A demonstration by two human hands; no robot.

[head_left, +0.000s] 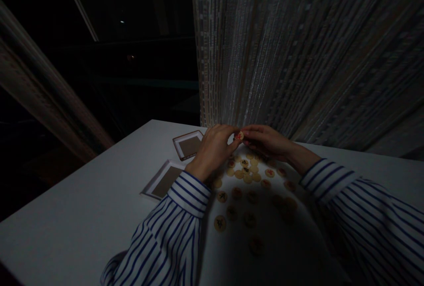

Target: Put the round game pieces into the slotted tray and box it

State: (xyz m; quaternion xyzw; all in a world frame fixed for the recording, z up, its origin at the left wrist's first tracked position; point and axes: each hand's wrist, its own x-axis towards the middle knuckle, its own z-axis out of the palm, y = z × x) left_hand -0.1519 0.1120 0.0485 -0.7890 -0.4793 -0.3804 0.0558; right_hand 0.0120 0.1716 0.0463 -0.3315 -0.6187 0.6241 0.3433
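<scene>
Both my hands meet above the white table (82,215), pinching one round wooden game piece (239,136) with a red mark on its face. My left hand (213,149) grips it from the left with thumb and fingertips. My right hand (268,141) grips it from the right, fingers closed. Below the hands, several similar round pieces (247,173) with red or black marks lie scattered flat on the table. Both arms wear blue-and-white striped sleeves.
Two shallow box halves with brown insides lie left of my hands: one farther back (188,144), one nearer (163,180). A grey woven curtain (298,47) hangs right behind the table. A dark window fills the left. The scene is dim.
</scene>
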